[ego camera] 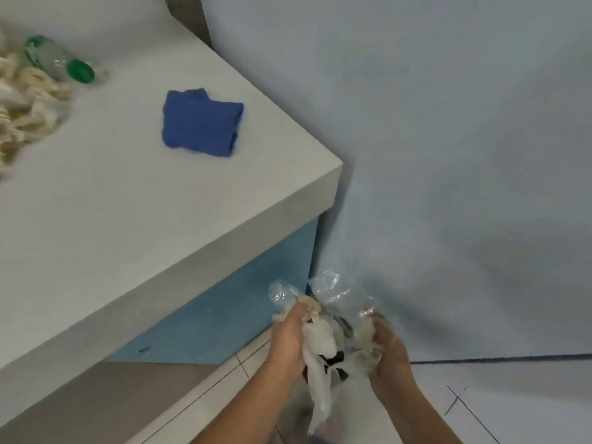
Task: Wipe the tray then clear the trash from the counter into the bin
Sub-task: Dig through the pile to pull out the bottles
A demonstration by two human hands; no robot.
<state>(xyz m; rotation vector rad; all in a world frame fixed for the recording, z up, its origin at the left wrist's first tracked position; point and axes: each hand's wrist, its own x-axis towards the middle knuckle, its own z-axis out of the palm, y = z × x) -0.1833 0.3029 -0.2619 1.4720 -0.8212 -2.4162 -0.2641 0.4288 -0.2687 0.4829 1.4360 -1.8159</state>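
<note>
Below the counter's corner, both my hands hold a bundle of trash (323,344): crumpled white tissue, clear plastic wrap and something dark inside. My left hand (288,341) grips the bundle's left side, fingers curled round tissue and plastic. My right hand (389,350) grips its right side through the clear plastic. A long strip of tissue hangs down between my forearms. A folded blue cloth (201,121) lies on the grey counter (128,203) near its corner. The bin and the tray are out of view.
At the counter's far left lie a clear plastic bottle (61,60) with a green cap and a heap of pale peelings or scraps (28,100). A blue cabinet front (243,299) stands under the counter. A light wall fills the right; tiled floor lies below.
</note>
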